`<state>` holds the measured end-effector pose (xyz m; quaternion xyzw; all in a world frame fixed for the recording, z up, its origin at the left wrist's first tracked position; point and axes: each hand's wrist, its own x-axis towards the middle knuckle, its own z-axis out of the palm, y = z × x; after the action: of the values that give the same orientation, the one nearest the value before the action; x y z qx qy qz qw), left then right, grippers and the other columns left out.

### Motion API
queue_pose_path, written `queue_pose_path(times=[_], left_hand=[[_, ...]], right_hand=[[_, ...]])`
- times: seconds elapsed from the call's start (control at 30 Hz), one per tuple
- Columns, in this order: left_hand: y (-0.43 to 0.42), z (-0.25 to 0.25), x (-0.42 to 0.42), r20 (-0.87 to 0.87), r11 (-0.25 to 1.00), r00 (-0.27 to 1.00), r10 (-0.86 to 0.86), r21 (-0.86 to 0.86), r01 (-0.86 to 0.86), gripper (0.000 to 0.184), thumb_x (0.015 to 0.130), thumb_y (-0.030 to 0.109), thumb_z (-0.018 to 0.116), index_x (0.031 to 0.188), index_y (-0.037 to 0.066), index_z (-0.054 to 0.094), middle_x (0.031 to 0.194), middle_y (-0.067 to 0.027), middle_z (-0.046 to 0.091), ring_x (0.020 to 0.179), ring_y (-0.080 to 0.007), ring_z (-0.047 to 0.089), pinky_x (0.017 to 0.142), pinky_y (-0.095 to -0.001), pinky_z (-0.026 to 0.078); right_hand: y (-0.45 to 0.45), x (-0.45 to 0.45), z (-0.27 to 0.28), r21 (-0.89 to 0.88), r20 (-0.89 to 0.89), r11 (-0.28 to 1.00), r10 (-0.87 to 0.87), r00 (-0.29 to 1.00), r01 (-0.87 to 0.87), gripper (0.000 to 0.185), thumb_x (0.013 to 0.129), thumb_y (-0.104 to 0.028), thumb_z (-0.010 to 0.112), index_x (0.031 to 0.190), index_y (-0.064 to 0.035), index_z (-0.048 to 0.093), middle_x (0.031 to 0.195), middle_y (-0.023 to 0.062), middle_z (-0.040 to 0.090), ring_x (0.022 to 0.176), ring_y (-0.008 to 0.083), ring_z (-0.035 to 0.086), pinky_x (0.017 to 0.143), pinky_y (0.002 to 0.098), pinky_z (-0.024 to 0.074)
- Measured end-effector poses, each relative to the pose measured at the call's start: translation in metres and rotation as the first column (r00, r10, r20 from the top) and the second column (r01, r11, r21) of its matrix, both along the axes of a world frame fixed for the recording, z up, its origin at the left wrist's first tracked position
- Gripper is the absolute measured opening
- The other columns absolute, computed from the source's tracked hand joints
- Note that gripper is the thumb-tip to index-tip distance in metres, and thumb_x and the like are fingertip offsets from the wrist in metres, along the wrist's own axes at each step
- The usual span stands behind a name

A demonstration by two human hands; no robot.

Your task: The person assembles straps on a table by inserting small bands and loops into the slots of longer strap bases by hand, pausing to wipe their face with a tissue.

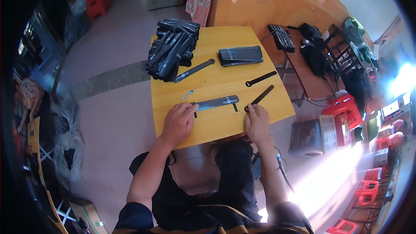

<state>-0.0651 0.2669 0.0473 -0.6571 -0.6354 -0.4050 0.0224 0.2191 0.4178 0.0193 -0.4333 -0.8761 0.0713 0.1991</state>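
My left hand [179, 122] has its fingers closed at the left end of a dark grey padded strip [219, 102] with a white logo. The strip lies flat on the yellow table [203, 136], with short black tabs showing beneath both ends. My right hand [258, 122] pinches the ring end of a narrow black strap [263, 96], which lies slanted on the table. Another black strap [262, 79] with an end ring lies just beyond it. A thin tool with a light blue part [190, 92] lies beyond the strip.
At the table's far left is a heaped stack of dark strips [172, 47]; a single long strip [195, 70] lies near it. A neat bundle [240, 55] sits at the far right. Beyond stands a brown table [299, 67] with black items; red stools [344, 108] are at right.
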Motion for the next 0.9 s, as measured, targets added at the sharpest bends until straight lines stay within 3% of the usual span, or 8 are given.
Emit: queue_pose_path(times=[0.07, 0.27, 0.4, 0.5, 0.57, 0.73, 0.9], left_hand=[[-0.002, -0.002, 0.004, -0.004, 1.000, 1.000, 0.000, 0.016, 0.000, 0.032, 0.088, 0.000, 0.061, 0.117, 0.007, 0.072, 0.105, -0.0116, 0.068, 0.097, -0.0320, 0.067, 0.082, -0.0416, 0.055], [-0.014, -0.012, 0.018, -0.036, 0.999, 0.999, -0.038, -0.019, 0.037, 0.029, 0.086, 0.002, 0.063, 0.113, 0.007, 0.073, 0.101, -0.0092, 0.068, 0.092, -0.0306, 0.068, 0.079, -0.0427, 0.055], [-0.017, -0.019, 0.026, -0.011, 0.996, 0.995, -0.094, 0.000, 0.094, 0.030, 0.083, 0.002, 0.064, 0.111, 0.007, 0.073, 0.101, -0.0093, 0.068, 0.090, -0.0306, 0.069, 0.078, -0.0418, 0.055], [-0.017, -0.020, 0.031, 0.000, 0.990, 0.990, -0.143, 0.012, 0.143, 0.029, 0.082, 0.004, 0.067, 0.111, 0.007, 0.073, 0.099, -0.0093, 0.068, 0.087, -0.0307, 0.069, 0.076, -0.0416, 0.056], [-0.016, -0.017, 0.037, 0.034, 0.986, 0.986, -0.164, 0.021, 0.164, 0.029, 0.083, 0.006, 0.069, 0.111, 0.006, 0.073, 0.098, -0.0094, 0.069, 0.086, -0.0309, 0.069, 0.075, -0.0416, 0.056], [-0.022, 0.013, 0.052, 0.376, 0.974, 0.902, -0.214, 0.018, 0.224, 0.023, 0.084, 0.012, 0.079, 0.105, 0.005, 0.073, 0.094, -0.0103, 0.070, 0.079, -0.0287, 0.069, 0.070, -0.0377, 0.056], [-0.017, 0.000, 0.038, 0.435, 0.991, 0.890, -0.134, 0.085, 0.107, 0.015, 0.084, 0.009, 0.079, 0.096, 0.003, 0.073, 0.082, -0.0088, 0.069, 0.069, -0.0246, 0.067, 0.064, -0.0341, 0.054]], right_hand=[[-0.010, 0.008, 0.004, 0.009, 0.030, 1.000, 0.027, 0.999, -0.027, 0.049, 0.081, -0.008, 0.065, 0.130, -0.0004, 0.061, 0.128, 0.0177, 0.059, 0.127, 0.0394, 0.052, 0.107, 0.0521, 0.0416], [-0.037, 0.010, 0.008, 0.141, -0.047, 0.988, 0.065, 0.997, -0.058, 0.044, 0.074, 0.005, 0.062, 0.118, -0.0011, 0.066, 0.133, 0.0177, 0.057, 0.130, 0.0381, 0.052, 0.107, 0.0497, 0.0426], [-0.044, 0.013, 0.008, 0.112, 0.010, 0.984, 0.137, 0.991, -0.137, 0.037, 0.075, 0.005, 0.064, 0.111, -0.0052, 0.068, 0.129, 0.0132, 0.062, 0.127, 0.0333, 0.056, 0.106, 0.0484, 0.0449], [-0.049, 0.019, 0.007, 0.104, -0.051, 0.971, 0.221, 0.974, -0.215, 0.032, 0.077, 0.003, 0.066, 0.106, -0.0087, 0.068, 0.116, 0.0088, 0.068, 0.115, 0.0305, 0.063, 0.103, 0.0474, 0.0469], [-0.056, 0.017, 0.022, 0.164, -0.146, 0.946, 0.303, 0.942, -0.279, 0.027, 0.075, 0.004, 0.068, 0.100, -0.0090, 0.068, 0.101, 0.0095, 0.070, 0.098, 0.0356, 0.066, 0.090, 0.0460, 0.0513], [-0.073, -0.034, 0.063, 0.080, -0.128, 0.926, 0.377, 0.918, -0.369, 0.018, 0.083, -0.007, 0.071, 0.101, -0.0100, 0.067, 0.096, 0.0080, 0.069, 0.088, 0.0309, 0.069, 0.083, 0.0452, 0.0541], [-0.061, -0.077, 0.073, -0.067, -0.088, 0.861, 0.498, 0.863, -0.504, 0.016, 0.088, -0.014, 0.072, 0.103, -0.0100, 0.068, 0.091, 0.0100, 0.066, 0.082, 0.0327, 0.069, 0.073, 0.0435, 0.0552]])
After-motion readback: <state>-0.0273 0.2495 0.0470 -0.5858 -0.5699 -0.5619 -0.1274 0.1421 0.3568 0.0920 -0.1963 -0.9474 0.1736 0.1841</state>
